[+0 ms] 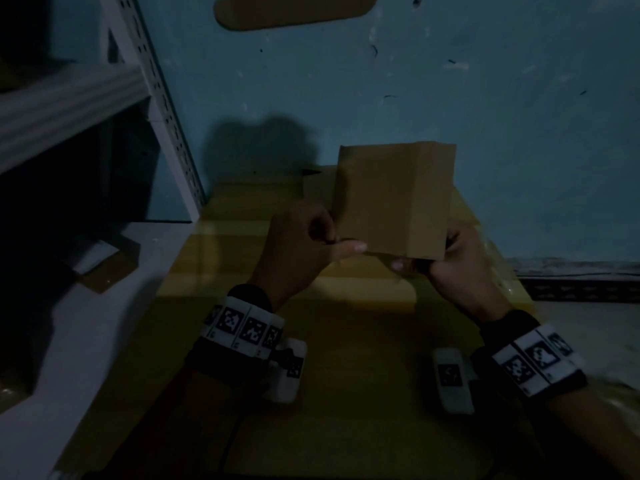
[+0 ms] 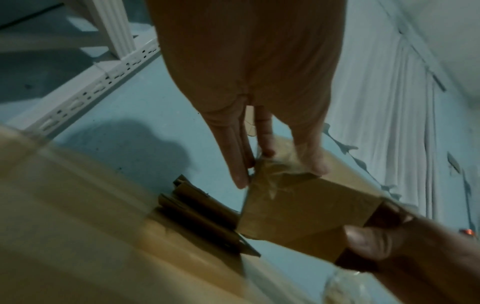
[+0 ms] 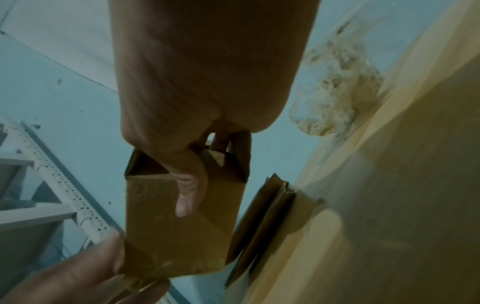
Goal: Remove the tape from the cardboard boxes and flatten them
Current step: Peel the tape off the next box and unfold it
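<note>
I hold a small brown cardboard box [image 1: 391, 199] up in front of me with both hands. My right hand [image 1: 422, 263] grips its lower right end, where the flaps stand open; the thumb [image 3: 187, 191] lies on the outer face and fingers reach inside. My left hand [image 1: 341, 242] is at the lower left corner, where thumb and fingers pinch clear tape [image 2: 275, 170] that is wrinkled and partly lifted off the sealed end. Brown tape still runs across the box's face [image 3: 166, 236].
A large taped carton [image 1: 311, 341] lies under my hands as a work surface. Flattened cardboard pieces [image 2: 202, 214] stand behind it against the blue wall. A crumpled ball of tape [image 3: 335, 92] sits to the right. A white metal rack [image 1: 156, 98] stands on the left.
</note>
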